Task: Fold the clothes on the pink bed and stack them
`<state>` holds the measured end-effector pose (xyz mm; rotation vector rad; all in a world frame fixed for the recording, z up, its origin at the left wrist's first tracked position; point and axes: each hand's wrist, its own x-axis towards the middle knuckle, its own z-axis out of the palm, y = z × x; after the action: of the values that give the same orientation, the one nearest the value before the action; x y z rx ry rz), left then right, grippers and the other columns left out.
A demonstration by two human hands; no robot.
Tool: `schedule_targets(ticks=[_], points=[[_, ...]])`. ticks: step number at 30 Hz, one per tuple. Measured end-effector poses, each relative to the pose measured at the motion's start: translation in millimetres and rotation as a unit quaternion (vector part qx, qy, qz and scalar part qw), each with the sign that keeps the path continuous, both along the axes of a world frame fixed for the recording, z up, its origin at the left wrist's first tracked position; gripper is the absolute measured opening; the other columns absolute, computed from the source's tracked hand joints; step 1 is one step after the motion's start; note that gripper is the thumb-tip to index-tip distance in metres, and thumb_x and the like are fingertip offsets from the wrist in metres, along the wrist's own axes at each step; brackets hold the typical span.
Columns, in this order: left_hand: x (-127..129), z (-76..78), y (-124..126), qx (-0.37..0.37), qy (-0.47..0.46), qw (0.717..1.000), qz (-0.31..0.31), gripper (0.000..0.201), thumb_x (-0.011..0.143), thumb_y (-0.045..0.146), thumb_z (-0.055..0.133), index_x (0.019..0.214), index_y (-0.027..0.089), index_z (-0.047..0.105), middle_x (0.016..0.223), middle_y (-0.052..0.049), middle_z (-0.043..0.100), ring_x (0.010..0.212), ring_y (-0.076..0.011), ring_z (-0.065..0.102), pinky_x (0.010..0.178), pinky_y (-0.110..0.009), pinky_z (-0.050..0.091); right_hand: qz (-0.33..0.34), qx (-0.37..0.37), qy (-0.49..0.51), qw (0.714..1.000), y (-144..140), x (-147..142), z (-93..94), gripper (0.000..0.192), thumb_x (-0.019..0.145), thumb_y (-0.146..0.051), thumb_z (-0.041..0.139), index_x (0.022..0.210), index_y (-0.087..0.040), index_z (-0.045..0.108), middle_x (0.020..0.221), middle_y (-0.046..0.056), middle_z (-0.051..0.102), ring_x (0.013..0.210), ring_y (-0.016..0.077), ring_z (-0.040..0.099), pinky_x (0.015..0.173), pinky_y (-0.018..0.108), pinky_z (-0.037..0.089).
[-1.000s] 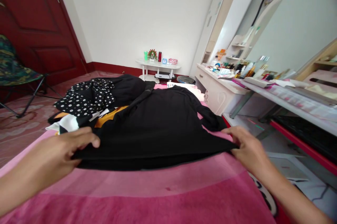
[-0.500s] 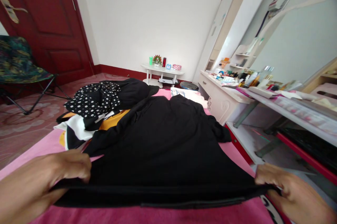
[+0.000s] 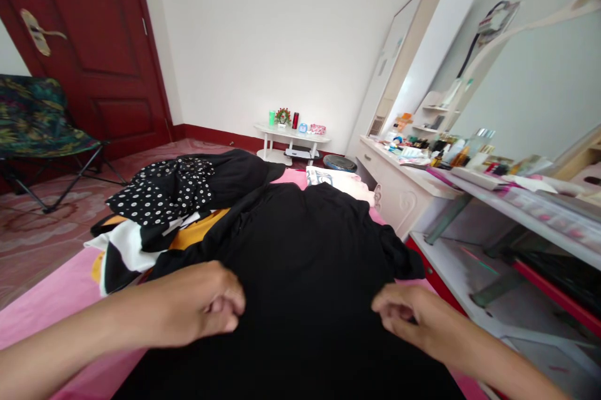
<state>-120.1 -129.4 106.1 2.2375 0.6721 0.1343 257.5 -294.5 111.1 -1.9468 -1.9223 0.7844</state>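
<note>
A black long-sleeved top [image 3: 305,275] lies spread over the pink bed cover, its sleeves out to both sides and its near edge beyond the bottom of the view. Over its left part hovers my left hand [image 3: 197,303], fingers loosely curled with a gap to the thumb and no cloth between them. On the opposite side, my right hand [image 3: 413,318] is above or just touching the cloth, fingers bent and apart from the thumb, holding nothing. Whether either hand touches the fabric, I cannot tell.
Left on the bed is a clothes pile with a black polka-dot garment [image 3: 162,193] and a white-and-black piece [image 3: 124,250]. Folded pale towels [image 3: 345,182] lie at the far end. A cluttered dressing table [image 3: 404,165] stands right, a folding chair [image 3: 42,115] left.
Both hands have let go of the top's near hem and moved inward and forward over the cloth. The hem has dropped out of view; the camera view has shifted slightly.
</note>
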Motion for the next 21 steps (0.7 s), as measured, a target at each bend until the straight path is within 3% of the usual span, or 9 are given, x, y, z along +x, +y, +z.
schedule_targets(ticks=[2, 4, 7, 9, 12, 14, 15, 18, 21], points=[[55.6, 11.8, 28.7, 0.0, -0.055, 0.998, -0.034, 0.022, 0.084, 0.029, 0.051, 0.096, 0.027, 0.069, 0.087, 0.002, 0.069, 0.075, -0.0144, 0.063, 0.066, -0.023, 0.049, -0.009, 0.076, 0.066, 0.995, 54.4, -14.3, 7.7, 0.017, 0.079, -0.028, 0.055, 0.091, -0.023, 0.065, 0.086, 0.002, 0.066, 0.076, 0.0153, 0.061, 0.067, 0.026, 0.048], [111.3, 8.4, 59.7, 0.0, -0.142, 0.99, -0.017, 0.031, 0.085, 0.022, 0.046, 0.11, 0.02, 0.064, 0.098, -0.002, 0.068, 0.09, -0.0161, 0.063, 0.081, -0.025, 0.049, -0.037, 0.162, 0.125, 0.978, 106.5, -31.9, 10.1, 0.021, 0.079, -0.027, 0.055, 0.096, -0.02, 0.064, 0.093, 0.004, 0.066, 0.084, 0.0167, 0.062, 0.074, 0.029, 0.049], [179.5, -17.3, 105.0, 0.067, -0.207, 0.975, 0.042, 0.04, 0.087, 0.018, 0.038, 0.122, 0.017, 0.056, 0.119, -0.007, 0.062, 0.109, -0.017, 0.057, 0.097, -0.03, 0.042, -0.035, 0.297, 0.138, 0.944, 173.4, -55.8, 2.5, 0.031, 0.078, -0.019, 0.051, 0.107, -0.021, 0.062, 0.105, 0.005, 0.065, 0.096, 0.0172, 0.061, 0.086, 0.033, 0.048], [205.3, -40.8, 132.8, 0.133, -0.175, 0.974, 0.055, 0.045, 0.089, 0.021, 0.035, 0.132, 0.018, 0.046, 0.134, -0.008, 0.051, 0.122, -0.0192, 0.048, 0.104, -0.035, 0.036, -0.027, 0.366, 0.1, 0.925, 207.9, -59.1, -12.7, 0.04, 0.078, -0.016, 0.047, 0.116, -0.022, 0.058, 0.117, 0.005, 0.061, 0.108, 0.017, 0.056, 0.096, 0.033, 0.043], [211.2, -77.0, 170.1, 0.235, -0.021, 0.964, 0.121, 0.053, 0.091, 0.04, 0.039, 0.141, 0.021, 0.036, 0.148, -0.01, 0.032, 0.136, -0.0276, 0.029, 0.11, -0.049, 0.023, -0.039, 0.329, -0.017, 0.943, 240.8, -30.2, -50.6, 0.048, 0.085, -0.026, 0.044, 0.133, -0.022, 0.045, 0.138, 0.007, 0.047, 0.127, 0.0188, 0.041, 0.107, 0.037, 0.032], [201.9, -97.1, 190.4, 0.276, 0.064, 0.941, 0.185, 0.056, 0.092, 0.048, 0.034, 0.141, 0.021, 0.037, 0.15, -0.009, 0.028, 0.138, -0.0289, 0.021, 0.111, -0.051, 0.017, -0.079, 0.212, -0.137, 0.964, 250.7, 6.5, -78.9, 0.053, 0.09, -0.041, 0.04, 0.139, -0.024, 0.038, 0.147, 0.006, 0.036, 0.136, 0.0232, 0.028, 0.11, 0.046, 0.022], [196.5, -104.9, 198.5, 0.289, 0.086, 0.93, 0.209, 0.056, 0.093, 0.05, 0.03, 0.14, 0.021, 0.039, 0.15, -0.009, 0.028, 0.139, -0.0279, 0.019, 0.112, -0.049, 0.016, -0.123, 0.152, -0.193, 0.961, 253.0, 25.9, -91.4, 0.054, 0.091, -0.047, 0.035, 0.14, -0.024, 0.038, 0.149, 0.006, 0.031, 0.138, 0.0254, 0.022, 0.111, 0.049, 0.018], [185.8, -118.0, 212.4, 0.31, 0.107, 0.914, 0.238, 0.057, 0.094, 0.052, 0.022, 0.14, 0.022, 0.039, 0.15, -0.006, 0.027, 0.139, -0.0261, 0.021, 0.112, -0.046, 0.017, -0.221, 0.08, -0.3, 0.924, 254.5, 70.5, -115.6, 0.06, 0.093, -0.055, 0.022, 0.144, -0.024, 0.031, 0.153, 0.003, 0.021, 0.14, 0.0275, 0.015, 0.112, 0.05, 0.011], [184.3, -118.2, 210.8, 0.32, 0.107, 0.909, 0.247, 0.054, 0.095, 0.049, 0.024, 0.14, 0.024, 0.04, 0.15, -0.005, 0.029, 0.138, -0.0266, 0.023, 0.111, -0.046, 0.019, -0.24, 0.076, -0.332, 0.909, 254.6, 81.2, -117.5, 0.061, 0.093, -0.056, 0.019, 0.145, -0.027, 0.028, 0.154, 0.001, 0.017, 0.14, 0.0275, 0.015, 0.112, 0.048, 0.011]])
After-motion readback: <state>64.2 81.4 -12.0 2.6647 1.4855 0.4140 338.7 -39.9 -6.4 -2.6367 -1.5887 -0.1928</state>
